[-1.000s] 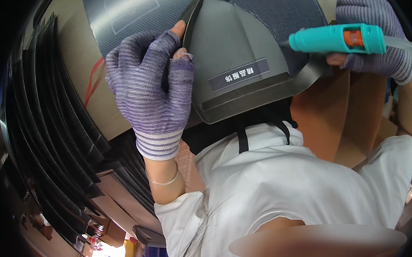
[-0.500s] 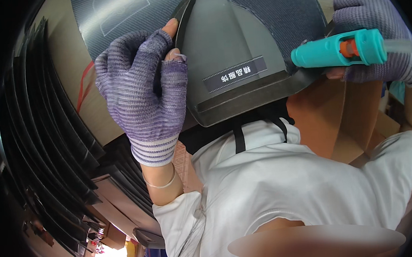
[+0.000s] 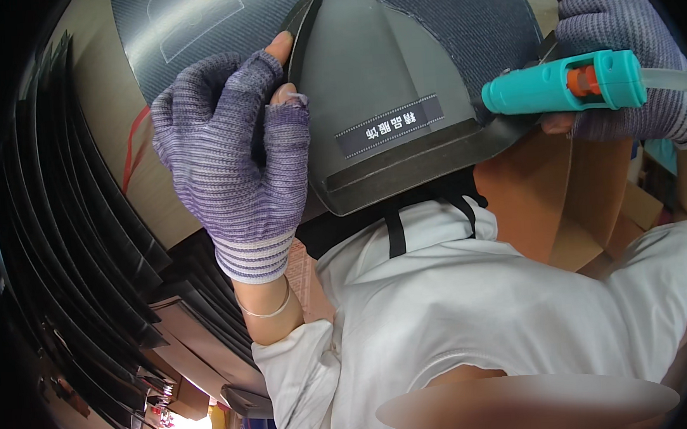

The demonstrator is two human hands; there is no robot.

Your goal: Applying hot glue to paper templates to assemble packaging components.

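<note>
A dark grey flat cardboard sheet (image 3: 398, 79) with a raised flap lies in front of me. My left hand (image 3: 232, 158), in a purple striped fingerless glove, pinches the folded edge of the flap between thumb and forefinger. My right hand (image 3: 622, 52), gloved the same way, grips a teal tool with an orange button (image 3: 562, 85) at the sheet's right edge. The tool's tip touches the flap's right side.
A fanned stack of dark flat sheets (image 3: 73, 252) fills the left side. Brown cardboard pieces (image 3: 560, 195) lie at the right under the tool. My white shirt and a black strap (image 3: 395, 231) take up the lower middle.
My left hand has slid up and right along the flap's fold. The right hand with the teal tool has shifted slightly lower and closer to the flap.
</note>
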